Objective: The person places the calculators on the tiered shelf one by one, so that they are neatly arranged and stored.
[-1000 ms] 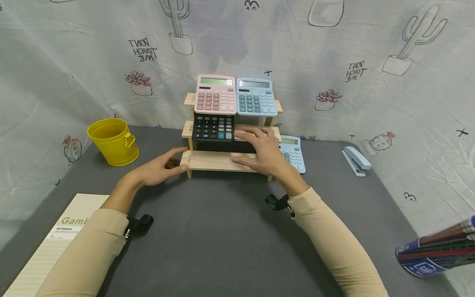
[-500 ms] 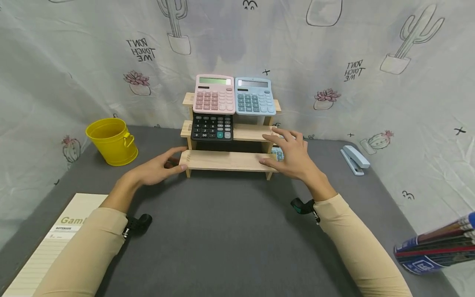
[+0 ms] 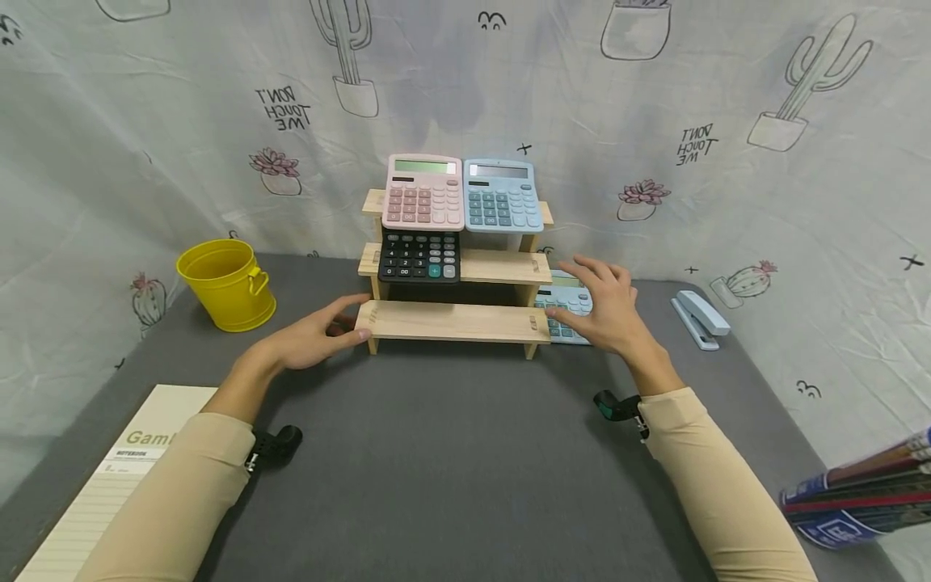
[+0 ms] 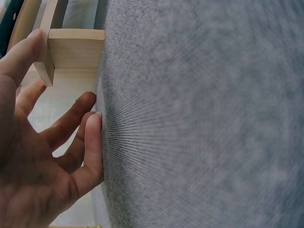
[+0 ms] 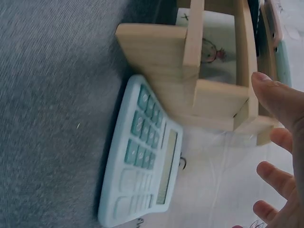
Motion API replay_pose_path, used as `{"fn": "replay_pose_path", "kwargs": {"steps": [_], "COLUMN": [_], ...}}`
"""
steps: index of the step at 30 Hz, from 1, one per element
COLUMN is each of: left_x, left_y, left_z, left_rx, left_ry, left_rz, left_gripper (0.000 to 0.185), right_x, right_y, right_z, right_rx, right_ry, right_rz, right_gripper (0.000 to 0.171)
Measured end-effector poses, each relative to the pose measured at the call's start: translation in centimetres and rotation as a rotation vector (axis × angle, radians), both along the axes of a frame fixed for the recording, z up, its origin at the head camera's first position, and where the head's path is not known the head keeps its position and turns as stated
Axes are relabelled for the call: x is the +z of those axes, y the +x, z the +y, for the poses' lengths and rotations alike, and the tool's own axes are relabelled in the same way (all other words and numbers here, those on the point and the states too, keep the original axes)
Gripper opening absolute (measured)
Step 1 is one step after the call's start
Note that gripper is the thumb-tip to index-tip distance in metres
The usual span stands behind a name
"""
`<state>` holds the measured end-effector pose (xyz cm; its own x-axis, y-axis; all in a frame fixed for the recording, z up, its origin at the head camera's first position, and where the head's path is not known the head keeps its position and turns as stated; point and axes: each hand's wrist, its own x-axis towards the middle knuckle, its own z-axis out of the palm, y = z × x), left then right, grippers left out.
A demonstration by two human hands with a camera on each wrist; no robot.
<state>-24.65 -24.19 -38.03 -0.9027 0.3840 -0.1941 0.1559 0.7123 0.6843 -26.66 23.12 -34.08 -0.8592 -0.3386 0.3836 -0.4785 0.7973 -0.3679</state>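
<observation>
- Resting at the left end of the wooden stepped shelf [image 3: 452, 320]: left hand [image 3: 309, 339], fingers loosely extended, thumb against the end of the lowest step, fingertips [image 4: 90, 130] down on the grey table mat [image 3: 451, 461]; gripping nothing.
- Hovering over the pale blue calculator [image 3: 566, 307] lying flat on the mat just right of the shelf's lowest step: right hand [image 3: 607, 311], fingers spread and straight, holding nothing; cannot tell whether touching the keys.
- Seen from the right wrist: same calculator [image 5: 142, 156] lying close beside the shelf's side [image 5: 199, 80], fingers [image 5: 278, 102] apart above it.
- Standing on the top step, side by side: pink calculator [image 3: 423, 192] on the left, blue calculator [image 3: 503, 196] on the right.
- Leaning on the middle step, left part: black calculator [image 3: 419, 255].
- Sitting well to the left on the mat: yellow bucket [image 3: 227, 284].
- Lying near the right edge: light blue stapler [image 3: 700, 318].
- Showing at the lower left corner: lined notebook [image 3: 109, 477]; at the lower right, a stack of books [image 3: 854, 501].
</observation>
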Motion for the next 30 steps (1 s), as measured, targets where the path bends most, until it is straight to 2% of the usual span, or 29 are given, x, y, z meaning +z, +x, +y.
{"fn": "replay_pose_path", "kwargs": {"steps": [6, 17, 30], "left_x": [0.1, -0.3, -0.2], "left_y": [0.2, 0.1, 0.0], "left_z": [0.0, -0.1, -0.1], "left_rx": [-0.010, -0.005, -0.012], "left_ry": [0.042, 0.038, 0.042], "left_rz": [-0.004, 0.002, 0.005], "left_gripper": [0.080, 0.081, 0.080], "right_x": [-0.7, -2.0, -3.3], "right_y": [-0.9, -2.8, -4.4], "right_z": [0.6, 0.6, 0.5], "right_rx": [-0.034, -0.086, -0.097], "right_ry": [0.022, 0.046, 0.042], "right_rz": [-0.040, -0.150, -0.229], "right_gripper": [0.074, 0.076, 0.073]}}
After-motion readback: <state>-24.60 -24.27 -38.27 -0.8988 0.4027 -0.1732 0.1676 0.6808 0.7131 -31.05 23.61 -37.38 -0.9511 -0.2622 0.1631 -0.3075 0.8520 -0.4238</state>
